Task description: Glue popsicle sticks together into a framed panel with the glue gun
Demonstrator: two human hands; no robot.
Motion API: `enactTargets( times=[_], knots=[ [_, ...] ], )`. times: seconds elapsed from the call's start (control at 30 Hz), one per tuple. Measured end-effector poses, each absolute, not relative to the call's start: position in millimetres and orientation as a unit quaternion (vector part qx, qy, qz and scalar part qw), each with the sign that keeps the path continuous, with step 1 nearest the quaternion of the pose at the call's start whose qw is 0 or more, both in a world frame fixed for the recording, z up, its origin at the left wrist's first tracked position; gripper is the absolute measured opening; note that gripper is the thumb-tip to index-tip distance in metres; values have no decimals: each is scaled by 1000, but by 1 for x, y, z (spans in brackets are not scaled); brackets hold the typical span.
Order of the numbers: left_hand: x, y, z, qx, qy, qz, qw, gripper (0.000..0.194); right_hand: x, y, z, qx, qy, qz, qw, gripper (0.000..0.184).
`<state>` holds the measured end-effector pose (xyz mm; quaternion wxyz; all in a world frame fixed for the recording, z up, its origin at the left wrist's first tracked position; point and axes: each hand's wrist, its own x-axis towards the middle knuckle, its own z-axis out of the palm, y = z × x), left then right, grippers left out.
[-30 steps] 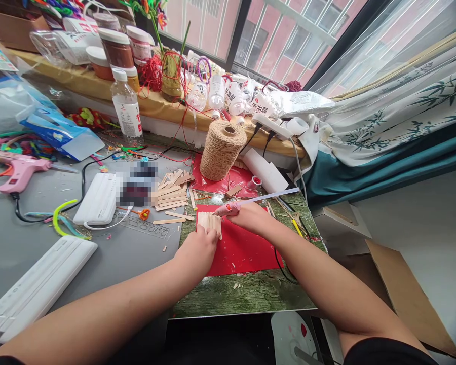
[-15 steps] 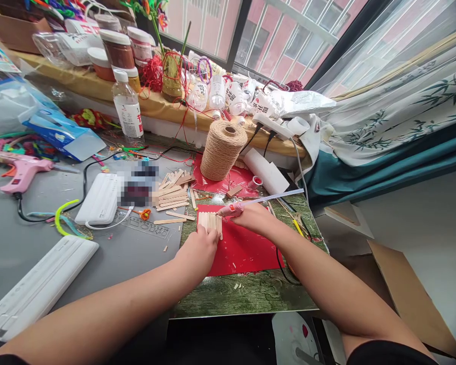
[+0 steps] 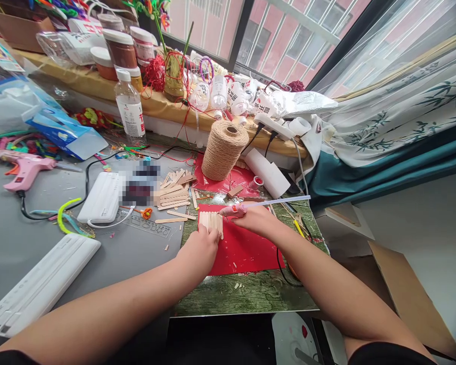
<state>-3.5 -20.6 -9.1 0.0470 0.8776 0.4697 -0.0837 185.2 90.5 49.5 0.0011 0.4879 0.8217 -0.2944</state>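
Observation:
In the head view, a small panel of craft sticks (image 3: 213,221), laid side by side, rests on a red sheet (image 3: 251,253). My left hand (image 3: 199,247) is closed at the panel's near edge, fingertips pressed on the sticks. My right hand (image 3: 254,221) is wrapped round a pink hot glue gun (image 3: 232,210), its nozzle pointing left at the panel's upper right corner. A long clear glue stick (image 3: 285,201) juts out of the gun's back to the right. Whether the nozzle touches the wood I cannot tell.
Loose craft sticks (image 3: 175,192) are heaped left of the sheet. A twine spool (image 3: 225,151) stands behind it. Another pink glue gun (image 3: 28,170), a white power bank (image 3: 101,197) and a water bottle (image 3: 131,114) sit leftward. Pliers (image 3: 299,227) lie right.
The glue gun in my right hand has shifted slightly right along the panel's top edge. My left hand stays on the sticks. The whole view has moved a little.

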Motion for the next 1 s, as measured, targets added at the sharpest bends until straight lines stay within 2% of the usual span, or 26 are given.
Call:
enactTargets(
  times=[0.23,0.6,1.0],
  knots=[
    [-4,-21,-5,877,471,-79,59,49,189,87,49,511,805,-300,7,40],
    [-4,-21,0,876,473,-81,58,48,185,90,46,517,808,-281,12,44],
    [-5,-21,-4,880,464,-86,46,47,191,90,45,480,831,-281,-23,41]
  ],
)
